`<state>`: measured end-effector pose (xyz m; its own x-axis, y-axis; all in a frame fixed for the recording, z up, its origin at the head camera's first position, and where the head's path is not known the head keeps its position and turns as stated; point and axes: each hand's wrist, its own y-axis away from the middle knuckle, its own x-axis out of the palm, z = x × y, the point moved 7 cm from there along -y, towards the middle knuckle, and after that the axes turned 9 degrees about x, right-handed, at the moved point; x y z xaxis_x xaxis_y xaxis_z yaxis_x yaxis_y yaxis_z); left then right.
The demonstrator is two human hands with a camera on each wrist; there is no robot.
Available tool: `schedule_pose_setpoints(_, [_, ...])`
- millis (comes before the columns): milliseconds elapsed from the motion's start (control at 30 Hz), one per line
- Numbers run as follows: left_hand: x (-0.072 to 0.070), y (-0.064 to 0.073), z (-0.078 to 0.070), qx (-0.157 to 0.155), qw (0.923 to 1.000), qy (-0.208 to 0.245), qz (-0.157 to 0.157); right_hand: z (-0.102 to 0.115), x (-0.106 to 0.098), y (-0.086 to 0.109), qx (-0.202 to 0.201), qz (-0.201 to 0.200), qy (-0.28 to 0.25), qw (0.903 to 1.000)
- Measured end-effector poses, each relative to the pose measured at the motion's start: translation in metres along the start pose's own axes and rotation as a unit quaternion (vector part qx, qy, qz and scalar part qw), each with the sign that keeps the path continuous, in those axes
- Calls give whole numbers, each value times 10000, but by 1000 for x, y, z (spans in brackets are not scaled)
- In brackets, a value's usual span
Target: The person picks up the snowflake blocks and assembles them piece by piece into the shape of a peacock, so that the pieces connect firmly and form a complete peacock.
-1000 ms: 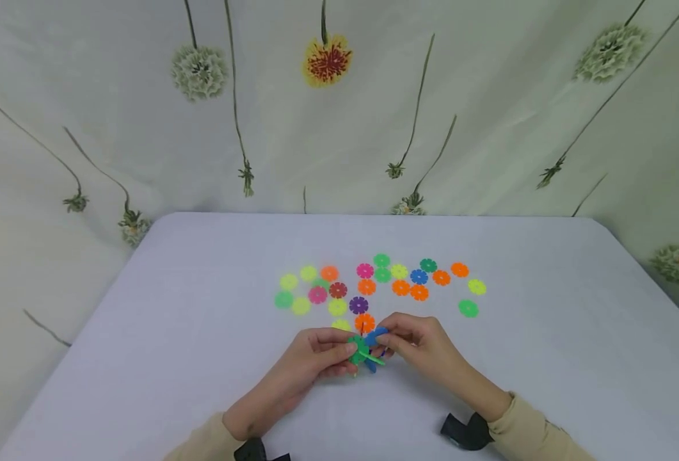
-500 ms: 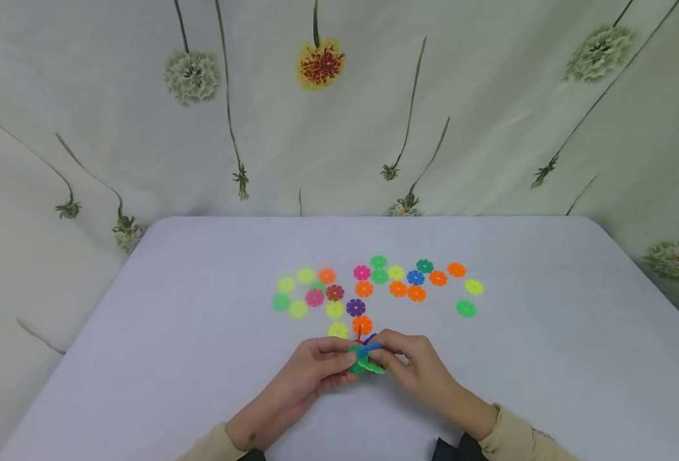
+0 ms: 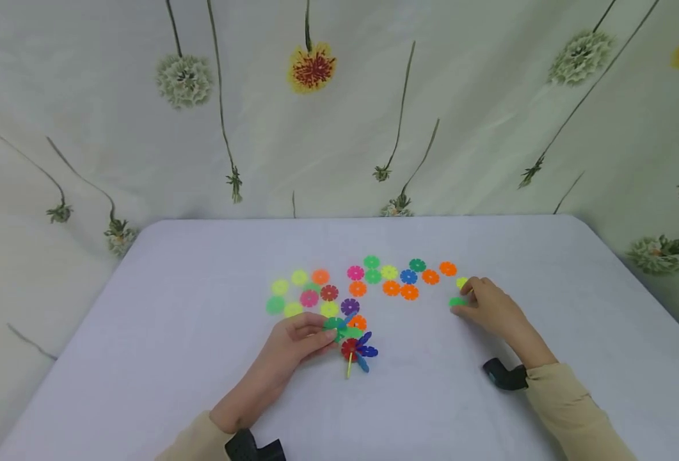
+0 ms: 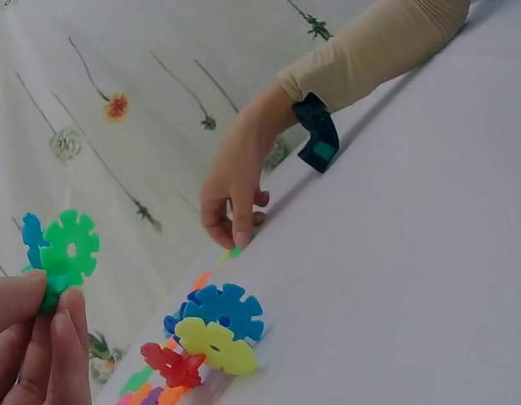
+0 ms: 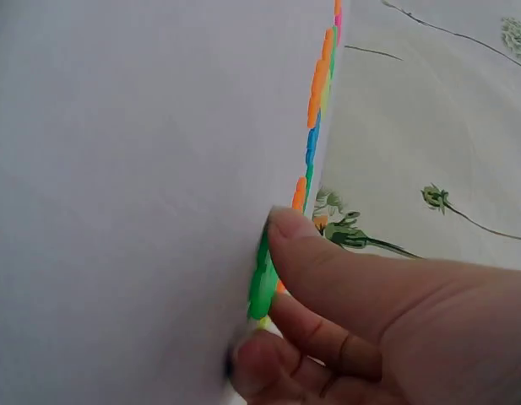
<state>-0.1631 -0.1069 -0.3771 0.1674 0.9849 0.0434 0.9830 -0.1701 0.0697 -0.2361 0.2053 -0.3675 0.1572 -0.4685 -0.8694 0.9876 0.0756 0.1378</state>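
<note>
Between left thumb and fingers, my left hand [image 3: 301, 342] pinches a green snowflake disc [image 4: 72, 246], which has another green piece and a blue disc [image 4: 32, 239] slotted to it. Below it, in the left wrist view, a joined cluster of blue [image 4: 226, 312], yellow [image 4: 214, 346] and red [image 4: 171, 364] snowflake discs rests on the table. Far to the right, my right hand [image 3: 491, 310] is low over the table at a loose green disc [image 5: 262, 287]. Its thumb tip is at one edge of that disc, and the curved fingers are spread apart from the thumb at the other.
Loose snowflake discs, orange [image 3: 409, 292], pink [image 3: 309, 298], purple [image 3: 350, 307] and other colours, lie flat in a band across the white table [image 3: 212, 269]. A yellow disc [image 3: 461, 282] lies just behind the right fingers. A flowered cloth [image 3: 339, 128] hangs behind the table.
My right hand has left the pieces at the left hand and reached right to the loose green disc. The blue disc now stays on the left hand's green piece; the multicoloured cluster has come into view.
</note>
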Motion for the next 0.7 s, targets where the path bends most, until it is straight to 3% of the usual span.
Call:
schedule_pose_setpoints(133, [1,2,0,-26,9995,-294,69,0,5,-2,-270,159,-270,9991])
schedule_pose_setpoints(267, [10,5,0,-82,9989,-179,430,28,7,5,-887,52,-1120,9897])
schedule_pose_setpoints(333, [16,7,0,-93,9972,-136,724,53,10,16,-1449,161,-1999,9689])
schedule_pose_setpoints(467, [28,12,-4,38,9914,-25,1307,108,22,48,-2681,770,-3485,8948])
schedule_pose_setpoints(533, [33,13,-8,170,9886,143,1492,125,29,61,-3010,1034,-3809,8681])
schedule_pose_setpoints(600, [35,15,-10,278,9868,296,1570,134,35,69,-3086,1132,-3916,8594])
schedule_pose_setpoints(700, [35,17,-13,345,9868,364,1542,136,41,74,-2987,1183,-3955,8604])
